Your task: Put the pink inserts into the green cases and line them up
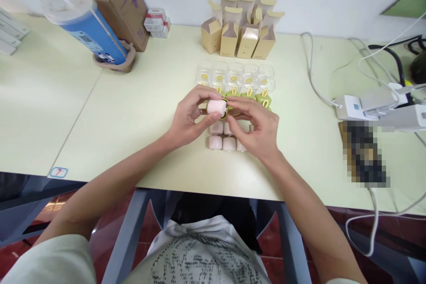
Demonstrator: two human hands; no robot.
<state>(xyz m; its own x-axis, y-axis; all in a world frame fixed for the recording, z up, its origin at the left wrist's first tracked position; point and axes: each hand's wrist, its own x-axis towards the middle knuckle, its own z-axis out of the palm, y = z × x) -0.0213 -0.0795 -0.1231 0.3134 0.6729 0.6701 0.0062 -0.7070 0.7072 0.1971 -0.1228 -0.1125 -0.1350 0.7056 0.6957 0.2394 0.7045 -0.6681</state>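
Observation:
Over the middle of the desk, my left hand (189, 120) grips a small pale pink rounded case (214, 107) between thumb and fingers. My right hand (261, 126) pinches a green cover (225, 110) at the right end of that case; the cover sits partly around it. Below my hands, more pale pink cases (229, 143) stand in rows, some hidden by my right hand. Just beyond my fingers are green covers with yellow loops (249, 93), partly hidden. Behind those lie rows of clear plastic shells (220, 70) with yellow marks.
Open kraft paper boxes (229, 43) stand in rows by the wall. To the left are a blue cup (96, 31), a cardboard carton (128, 9) and small white-and-red boxes (158, 22). A power strip (354, 107), cables and a blurred-out flat object (364, 153) occupy the right.

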